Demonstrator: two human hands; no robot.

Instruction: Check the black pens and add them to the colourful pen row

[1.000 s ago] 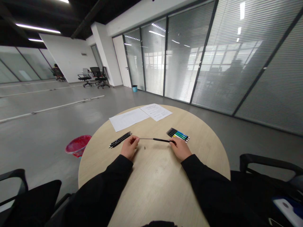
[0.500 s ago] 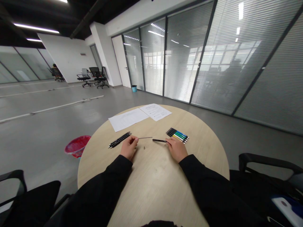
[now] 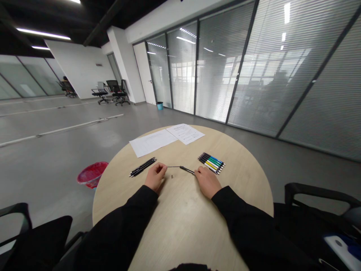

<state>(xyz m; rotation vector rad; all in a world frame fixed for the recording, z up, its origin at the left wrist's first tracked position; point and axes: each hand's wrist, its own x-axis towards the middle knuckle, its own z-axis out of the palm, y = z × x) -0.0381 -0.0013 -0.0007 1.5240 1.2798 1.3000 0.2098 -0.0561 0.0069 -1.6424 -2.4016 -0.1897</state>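
Left hand (image 3: 156, 176) pinched a thin refill (image 3: 173, 166), right hand (image 3: 208, 182) a black pen barrel (image 3: 187, 170), inside the worktop's (image 3: 183, 222) edges; pushing out of line risked bending the refill.

Two white printed paper sheets (image 3: 153, 142) lie together near the far edge of the round, pale wood-coloured table (image 3: 191, 229). A red, open-topped container (image 3: 92, 174) shows to its left. Beyond, a small light-blue bin (image 3: 160, 106) stands on the grey floor (image 3: 67, 150) near a white door (image 3: 144, 75).
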